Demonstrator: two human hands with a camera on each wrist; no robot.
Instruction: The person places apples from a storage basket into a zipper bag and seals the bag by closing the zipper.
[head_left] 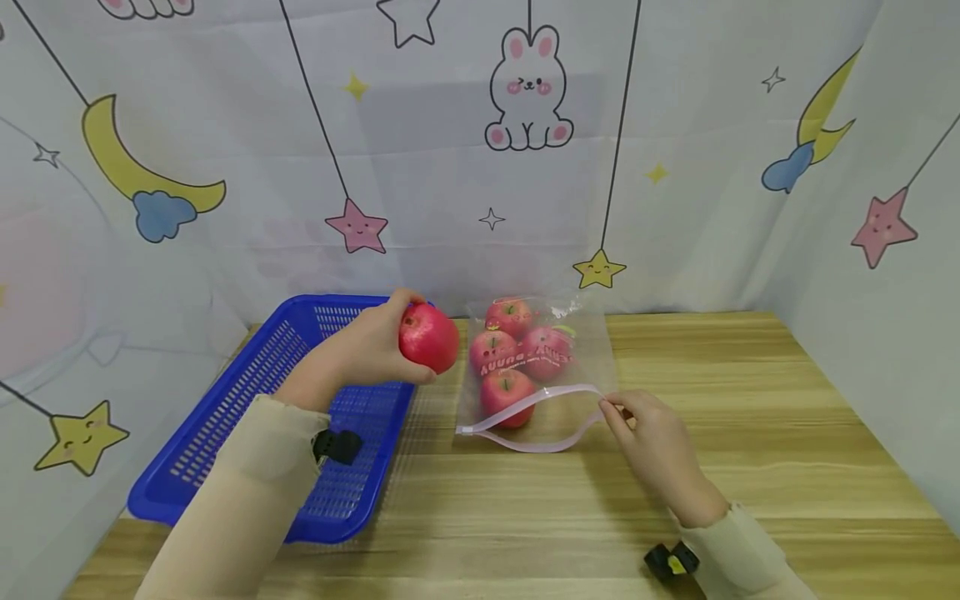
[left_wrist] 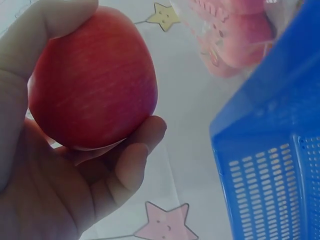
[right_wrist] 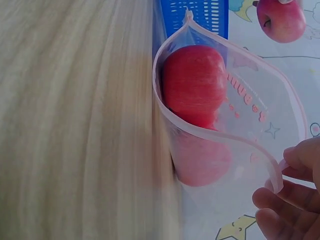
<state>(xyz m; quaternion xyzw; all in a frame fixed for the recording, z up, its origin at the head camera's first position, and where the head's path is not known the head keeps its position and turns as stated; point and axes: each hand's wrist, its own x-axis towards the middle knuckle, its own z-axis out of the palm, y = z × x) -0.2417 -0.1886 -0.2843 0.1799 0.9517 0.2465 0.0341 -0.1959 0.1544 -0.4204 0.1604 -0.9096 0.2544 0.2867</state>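
My left hand (head_left: pixel 375 343) grips a red apple (head_left: pixel 429 337), raised over the right rim of the blue basket (head_left: pixel 395 450). Thumb and fingers wrap the fruit in the left wrist view, where the apple (left_wrist: pixel 95 80) fills the palm. On the table lies a clear zip bag (head_left: pixel 588 358) with pink printing, several apples (head_left: pixel 508 396) inside it. With thumb and fingertips, my right hand (head_left: pixel 656 446) pinches the right corner of the bag's pinkish zip edge. The bag's mouth gapes toward me; in the right wrist view an apple (right_wrist: pixel 194 82) shows through the opening.
The blue slatted basket stands at the left of the wooden table (head_left: pixel 720 417), beside the bag. A white curtain (head_left: pixel 450 150) printed with stars, moons and a rabbit hangs behind and at both sides. Each wrist wears a small black device (head_left: pixel 337 447).
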